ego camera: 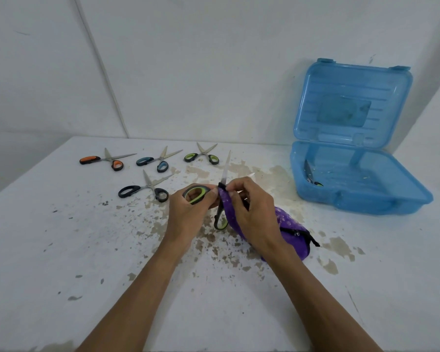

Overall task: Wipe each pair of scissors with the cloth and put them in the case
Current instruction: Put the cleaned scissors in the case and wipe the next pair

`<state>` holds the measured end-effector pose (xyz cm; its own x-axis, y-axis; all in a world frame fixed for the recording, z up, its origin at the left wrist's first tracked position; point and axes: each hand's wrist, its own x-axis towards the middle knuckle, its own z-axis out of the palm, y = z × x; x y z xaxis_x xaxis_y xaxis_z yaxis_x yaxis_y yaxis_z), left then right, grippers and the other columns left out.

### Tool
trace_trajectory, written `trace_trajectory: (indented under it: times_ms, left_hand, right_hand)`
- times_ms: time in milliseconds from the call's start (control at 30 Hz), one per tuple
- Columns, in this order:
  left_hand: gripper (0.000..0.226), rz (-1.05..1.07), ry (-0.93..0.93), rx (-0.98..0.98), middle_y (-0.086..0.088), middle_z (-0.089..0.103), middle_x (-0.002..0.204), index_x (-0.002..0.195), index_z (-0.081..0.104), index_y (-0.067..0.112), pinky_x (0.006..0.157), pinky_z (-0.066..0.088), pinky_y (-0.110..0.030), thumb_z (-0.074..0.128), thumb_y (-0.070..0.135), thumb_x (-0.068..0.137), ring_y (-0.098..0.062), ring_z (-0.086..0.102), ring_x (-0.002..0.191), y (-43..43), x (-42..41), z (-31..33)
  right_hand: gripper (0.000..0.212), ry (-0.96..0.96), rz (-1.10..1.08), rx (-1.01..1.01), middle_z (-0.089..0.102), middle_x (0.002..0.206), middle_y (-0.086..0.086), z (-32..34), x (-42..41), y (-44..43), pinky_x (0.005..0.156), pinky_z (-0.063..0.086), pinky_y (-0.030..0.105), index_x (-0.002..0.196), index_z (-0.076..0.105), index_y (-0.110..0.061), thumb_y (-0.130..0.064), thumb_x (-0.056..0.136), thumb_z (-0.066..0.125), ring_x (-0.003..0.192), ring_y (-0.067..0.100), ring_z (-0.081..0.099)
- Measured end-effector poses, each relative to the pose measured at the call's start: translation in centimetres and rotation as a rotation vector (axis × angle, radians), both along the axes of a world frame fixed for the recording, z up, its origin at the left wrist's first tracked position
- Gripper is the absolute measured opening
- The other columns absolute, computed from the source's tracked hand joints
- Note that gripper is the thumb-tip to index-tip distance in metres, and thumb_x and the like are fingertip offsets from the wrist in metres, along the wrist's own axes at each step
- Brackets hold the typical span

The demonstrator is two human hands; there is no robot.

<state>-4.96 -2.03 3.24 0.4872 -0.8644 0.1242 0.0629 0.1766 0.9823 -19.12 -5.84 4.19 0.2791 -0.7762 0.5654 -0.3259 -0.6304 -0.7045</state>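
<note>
Green-and-black-handled steel scissors [225,174], blades apart, over the stained white bench [61,250]. Left hand [188,214] grips one handle loop; right hand [250,212] pinches purple patterned cloth [287,224] round one blade. Open blue translucent plastic case [366,203] well apart, right.

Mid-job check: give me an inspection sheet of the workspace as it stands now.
Surface: white table, worn to brown patches.
Job's things: held scissors, green-handled, blades apart; orange pair, blue pair, green pair, black pair lie on the table; blue case open, one stowed pair inside; purple cloth partly on table.
Clutter: dark specks on table, pale crumbs in case.
Grips: left hand holds a handle loop; right hand pinches cloth onto the scissors.
Cables: nothing seen.
Surroundings: white walls.
</note>
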Motion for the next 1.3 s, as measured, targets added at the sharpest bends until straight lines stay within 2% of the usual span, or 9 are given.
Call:
trace_trajectory:
  times_ms: [167, 300, 433, 533, 667, 867, 1033, 1133, 1300]
  left_hand:
    - [0.004, 0.002, 0.027, -0.008, -0.014, 0.078, 0.085, 0.089, 0.078, 0.006, 0.079, 0.063, -0.035, 0.075, 0.008, 0.091, -0.030, 0.077, 0.086, 0.2, 0.4, 0.2]
    - [0.003, -0.022, -0.013, 0.005, -0.014, 0.078, 0.081, 0.087, 0.078, 0.006, 0.073, 0.062, -0.031, 0.076, 0.005, 0.089, -0.028, 0.077, 0.079, 0.3, 0.7, 0.5]
    - [0.002, -0.076, 0.123, 0.077, -0.010, 0.076, 0.074, 0.089, 0.075, 0.000, 0.062, 0.059, -0.026, 0.073, 0.001, 0.090, -0.020, 0.074, 0.067, 0.5, 2.7, 1.5]
    - [0.006, -0.253, 0.132, 0.218, -0.008, 0.073, 0.070, 0.087, 0.075, 0.003, 0.054, 0.057, -0.023, 0.071, 0.000, 0.090, -0.017, 0.069, 0.061, 0.6, 4.9, 1.9]
    - [0.005, -0.416, 0.016, 0.378, -0.013, 0.072, 0.073, 0.090, 0.076, -0.001, 0.054, 0.058, -0.024, 0.075, 0.001, 0.086, -0.017, 0.069, 0.059, 0.6, 5.7, 2.1]
    - [0.002, -0.459, -0.085, 0.446, -0.018, 0.072, 0.073, 0.085, 0.076, -0.003, 0.055, 0.058, -0.026, 0.077, -0.001, 0.084, -0.019, 0.067, 0.057, 1.2, 5.0, 0.9]
    - [0.005, -0.470, -0.116, 0.456, -0.024, 0.074, 0.082, 0.086, 0.079, -0.002, 0.056, 0.059, -0.028, 0.080, 0.001, 0.082, -0.022, 0.069, 0.061, 1.1, 5.4, -0.1]
    - [0.008, -0.422, -0.057, 0.451, -0.019, 0.072, 0.075, 0.086, 0.077, -0.002, 0.054, 0.057, -0.026, 0.081, 0.003, 0.081, -0.021, 0.067, 0.058, 0.8, 5.6, -0.6]
    - [0.004, -0.383, -0.066, 0.322, -0.016, 0.072, 0.073, 0.084, 0.076, -0.001, 0.056, 0.058, -0.028, 0.079, -0.002, 0.081, -0.023, 0.068, 0.061, 1.1, 5.3, -0.9]
  right_hand:
    - [0.020, 0.249, -0.035, -0.198, 0.049, 0.123, -0.002, -0.9, 0.4, 0.9, 0.081, 0.050, 0.016, 0.117, 0.066, -0.012, -0.018, 0.099, 0.061, 0.097, 0.004, 0.055]
    - [0.021, 0.369, -0.075, -0.313, 0.060, 0.116, 0.009, -0.6, -0.4, 0.4, 0.087, 0.056, 0.029, 0.116, 0.069, -0.005, -0.006, 0.095, 0.065, 0.099, 0.017, 0.060]
    - [0.017, 0.004, -0.267, -0.127, 0.064, 0.105, -0.008, 0.9, -3.4, -1.4, 0.092, 0.053, 0.024, 0.111, 0.070, -0.015, -0.010, 0.097, 0.061, 0.093, -0.003, 0.057]
    - [0.016, -0.169, -0.395, -0.027, 0.062, 0.102, -0.024, 1.5, -5.9, -2.9, 0.090, 0.054, 0.027, 0.108, 0.071, -0.025, -0.017, 0.097, 0.064, 0.098, -0.005, 0.060]
    - [0.023, -0.026, -0.165, -0.084, 0.063, 0.102, -0.016, 1.9, -5.3, -1.8, 0.088, 0.054, 0.023, 0.107, 0.071, -0.027, -0.010, 0.093, 0.068, 0.098, 0.000, 0.061]
    - [0.019, 0.402, 0.199, -0.164, 0.058, 0.103, -0.005, -0.5, -1.0, 1.0, 0.079, 0.047, 0.019, 0.112, 0.076, -0.018, -0.021, 0.097, 0.065, 0.091, 0.009, 0.055]
    - [0.019, 0.367, -0.009, -0.096, 0.060, 0.098, -0.008, -0.9, -2.4, -1.3, 0.078, 0.046, 0.014, 0.111, 0.076, -0.017, -0.019, 0.095, 0.066, 0.083, 0.000, 0.053]
    - [0.016, 0.190, -0.151, -0.114, 0.065, 0.090, -0.007, -0.6, -2.9, -1.6, 0.076, 0.047, 0.013, 0.106, 0.078, -0.017, -0.016, 0.092, 0.071, 0.080, -0.002, 0.057]
    - [0.014, 0.268, 0.129, -0.134, 0.068, 0.092, -0.009, -1.2, -0.9, 0.9, 0.076, 0.047, 0.023, 0.104, 0.079, -0.021, -0.021, 0.091, 0.073, 0.091, 0.007, 0.057]
